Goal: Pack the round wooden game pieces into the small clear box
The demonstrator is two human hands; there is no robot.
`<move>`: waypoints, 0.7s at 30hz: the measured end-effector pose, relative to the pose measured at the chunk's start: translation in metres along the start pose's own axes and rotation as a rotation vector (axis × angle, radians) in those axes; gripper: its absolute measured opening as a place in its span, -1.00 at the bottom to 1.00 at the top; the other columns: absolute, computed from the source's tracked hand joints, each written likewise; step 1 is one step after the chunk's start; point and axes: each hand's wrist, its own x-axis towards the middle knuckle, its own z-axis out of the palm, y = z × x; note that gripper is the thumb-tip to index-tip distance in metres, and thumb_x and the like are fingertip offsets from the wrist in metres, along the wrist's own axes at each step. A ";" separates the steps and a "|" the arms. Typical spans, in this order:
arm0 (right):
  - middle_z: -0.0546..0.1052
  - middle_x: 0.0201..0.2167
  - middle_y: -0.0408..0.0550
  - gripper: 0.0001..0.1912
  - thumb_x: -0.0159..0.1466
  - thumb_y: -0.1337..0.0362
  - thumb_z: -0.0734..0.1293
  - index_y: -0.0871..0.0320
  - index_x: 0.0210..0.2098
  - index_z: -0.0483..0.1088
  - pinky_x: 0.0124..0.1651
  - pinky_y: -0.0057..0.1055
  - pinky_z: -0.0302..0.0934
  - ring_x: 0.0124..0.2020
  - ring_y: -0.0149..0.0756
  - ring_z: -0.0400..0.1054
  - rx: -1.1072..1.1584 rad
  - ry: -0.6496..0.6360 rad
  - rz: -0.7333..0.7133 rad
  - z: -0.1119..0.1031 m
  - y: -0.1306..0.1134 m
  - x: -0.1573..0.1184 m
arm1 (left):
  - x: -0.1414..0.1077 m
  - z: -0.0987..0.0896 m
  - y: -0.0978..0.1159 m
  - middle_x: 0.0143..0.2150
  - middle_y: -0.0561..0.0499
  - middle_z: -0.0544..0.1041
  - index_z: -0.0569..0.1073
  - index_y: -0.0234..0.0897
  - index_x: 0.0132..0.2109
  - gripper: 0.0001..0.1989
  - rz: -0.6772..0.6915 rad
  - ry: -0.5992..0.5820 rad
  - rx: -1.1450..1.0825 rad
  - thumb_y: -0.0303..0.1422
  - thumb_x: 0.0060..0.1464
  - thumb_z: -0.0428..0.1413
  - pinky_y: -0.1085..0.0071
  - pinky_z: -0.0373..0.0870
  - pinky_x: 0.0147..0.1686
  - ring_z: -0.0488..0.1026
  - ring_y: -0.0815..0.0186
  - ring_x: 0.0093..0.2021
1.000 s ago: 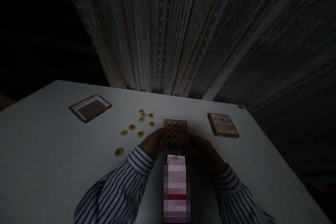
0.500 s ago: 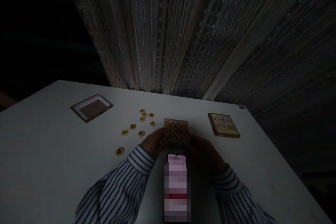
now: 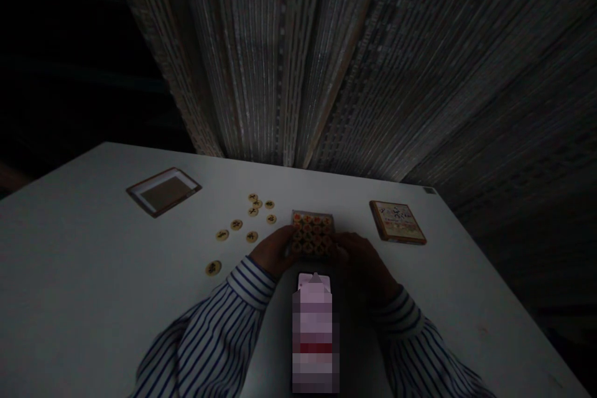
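Observation:
A small clear-rimmed box (image 3: 313, 214) stands in front of me on the white table, packed with rows of round Chinese chess pieces (image 3: 311, 235) with red markings. My left hand (image 3: 275, 250) is closed around the box's left side. At its right front corner is my right hand (image 3: 361, 259), fingers bent against the edge; their tips are dark and partly hidden. To the left of the box lie several loose chess pieces (image 3: 236, 224) with dark characters. The nearest of these to my left hand is one piece (image 3: 252, 237) just beyond it.
A lit phone (image 3: 313, 283), partly pixelated, lies between my forearms. At the back left is an open shallow box lid (image 3: 164, 193). On the right rests a flat printed box (image 3: 398, 222). Behind the white table (image 3: 116, 298) hangs a striped curtain (image 3: 261, 62).
My right hand has shifted slightly left and up at the box's corner. The pieces in the box look brighter and sharper. My left hand and the loose pieces stay practically where they were.

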 end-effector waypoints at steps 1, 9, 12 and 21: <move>0.49 -0.13 0.05 -0.71 0.27 0.31 0.14 0.16 -0.08 0.38 -0.11 -0.33 0.22 -0.12 -0.24 0.35 -0.023 -0.030 -0.030 -0.002 -0.004 0.004 | 0.000 0.000 -0.001 0.08 -0.22 0.39 0.24 -0.32 0.11 -0.46 0.004 -0.004 -0.001 -0.40 -0.07 0.09 0.14 0.32 0.02 0.34 0.12 0.07; 0.49 -0.17 0.04 -0.74 0.29 0.28 0.12 0.14 -0.12 0.36 -0.16 -0.32 0.17 -0.13 -0.22 0.34 -0.118 -0.121 -0.096 -0.004 -0.028 0.024 | -0.001 0.015 -0.011 0.06 -0.18 0.40 0.26 -0.29 0.10 -0.44 -0.021 0.037 -0.003 -0.43 -0.12 0.12 0.16 0.32 0.01 0.36 0.14 0.05; 0.49 -0.16 0.06 -0.73 0.28 0.29 0.13 0.13 -0.11 0.37 -0.18 -0.31 0.17 -0.15 -0.21 0.35 -0.103 -0.116 -0.116 -0.001 -0.028 0.025 | -0.002 0.015 -0.009 0.06 -0.17 0.41 0.25 -0.29 0.10 -0.46 -0.026 0.044 -0.018 -0.40 -0.09 0.11 0.18 0.33 0.01 0.36 0.15 0.04; 0.48 -0.12 0.06 -0.73 0.25 0.31 0.16 0.12 -0.10 0.38 -0.17 -0.29 0.17 -0.11 -0.18 0.34 -0.103 -0.125 -0.124 0.001 -0.027 0.027 | -0.001 0.011 -0.005 0.06 -0.17 0.41 0.26 -0.28 0.10 -0.47 -0.057 0.027 -0.025 -0.37 -0.07 0.11 0.18 0.34 0.00 0.37 0.15 0.03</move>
